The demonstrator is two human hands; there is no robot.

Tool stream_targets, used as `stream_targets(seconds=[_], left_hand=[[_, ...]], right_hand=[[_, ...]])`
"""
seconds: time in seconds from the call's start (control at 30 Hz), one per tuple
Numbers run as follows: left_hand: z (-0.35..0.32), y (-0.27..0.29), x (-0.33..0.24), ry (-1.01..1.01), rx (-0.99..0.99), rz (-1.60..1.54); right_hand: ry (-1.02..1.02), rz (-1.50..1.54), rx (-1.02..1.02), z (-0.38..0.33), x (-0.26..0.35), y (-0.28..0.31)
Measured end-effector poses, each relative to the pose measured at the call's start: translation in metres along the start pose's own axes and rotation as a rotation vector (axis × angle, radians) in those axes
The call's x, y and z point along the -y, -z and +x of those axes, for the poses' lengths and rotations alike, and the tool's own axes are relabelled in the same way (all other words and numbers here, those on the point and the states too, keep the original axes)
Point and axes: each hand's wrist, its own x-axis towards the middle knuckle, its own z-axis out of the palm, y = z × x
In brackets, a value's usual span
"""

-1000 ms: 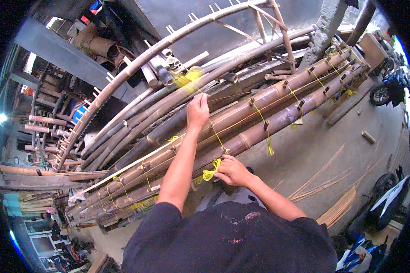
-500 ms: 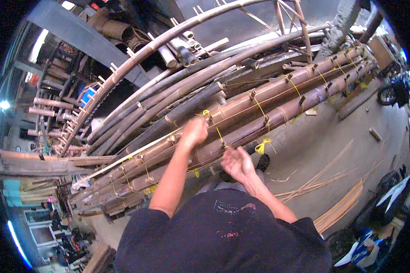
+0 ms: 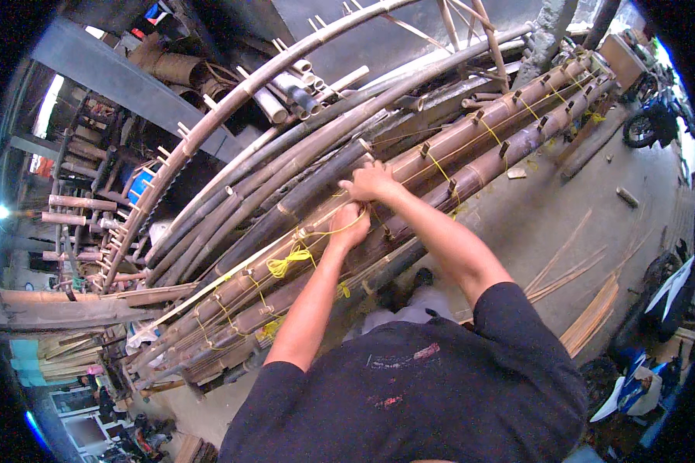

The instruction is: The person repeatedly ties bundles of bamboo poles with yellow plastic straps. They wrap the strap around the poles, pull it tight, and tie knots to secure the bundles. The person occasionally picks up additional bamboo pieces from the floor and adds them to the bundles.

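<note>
Two long rows of brown bamboo poles (image 3: 483, 174) run side by side in front of me, from lower left to upper right, with short pegs along them. My left hand (image 3: 350, 228) is closed at the poles, with yellow cord (image 3: 326, 232) coming out of it. The cord leads left to a loose looped hank (image 3: 289, 264) lying over the poles. Just above and beyond the left hand, my right hand (image 3: 371, 182) rests at the far pole with bent fingers. What it grips is hidden. More yellow cord (image 3: 439, 171) crosses between the pegs farther right.
Curved dark poles (image 3: 309, 162) and an arched bamboo frame with pegs (image 3: 208, 116) lie beyond. Split bamboo strips (image 3: 591, 316) and a short bamboo piece (image 3: 627, 197) lie on the floor at right. Motorcycles (image 3: 652, 127) stand at the right edge. A concrete post (image 3: 548, 42) rises behind.
My right hand has moved up and left, from the near side to just beyond my left hand. The yellow hank has gone from the right of my hands to their left.
</note>
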Motion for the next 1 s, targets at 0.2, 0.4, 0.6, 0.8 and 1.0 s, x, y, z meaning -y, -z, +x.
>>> stream_targets(seconds=[0.2,0.4,0.6,0.8,1.0], left_hand=[[-0.004,-0.016,0.04,-0.091,-0.186,-0.046],[0.009,0.023,-0.027,-0.255,-0.285,-0.579],[0.106,0.01,0.04,-0.088,-0.453,-0.108],[0.076,0.051,0.065,-0.236,-0.101,0.048],[-0.068,0.111,0.13,0.141,0.112,0.219]], right_hand=[[0.473,0.862,0.518,-0.1,-0.011,0.046],[0.605,0.668,0.034,-0.161,-0.027,-0.049],[0.653,0.459,0.139,-0.166,-0.024,-0.026],[0.489,0.407,0.235,-0.188,0.034,-0.043],[-0.585,2.123,0.751,-0.218,0.125,-0.099]])
